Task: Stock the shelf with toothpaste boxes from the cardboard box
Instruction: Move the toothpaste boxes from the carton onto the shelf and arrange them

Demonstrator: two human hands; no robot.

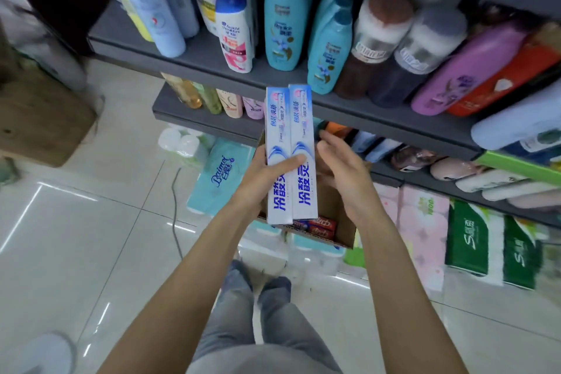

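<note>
Two long white-and-blue toothpaste boxes [290,155] stand upright side by side in the left hand [267,174], thumb curled across their fronts, lifted above the open brown cardboard box [337,215]; the right hand [343,173] hovers just beside them with relaxed, straight fingers, holding nothing; at least a few small red toothpaste cartons [318,226] lie in the bottom of the cardboard box, so stock remains to be moved; the grey metal shelf [212,61] in front carries shampoo bottles [282,18], and I cannot tell which slot is meant for toothpaste, nor whether any has been placed; judging by that, the job looks midway at best, with this pair not yet shelved.
</note>
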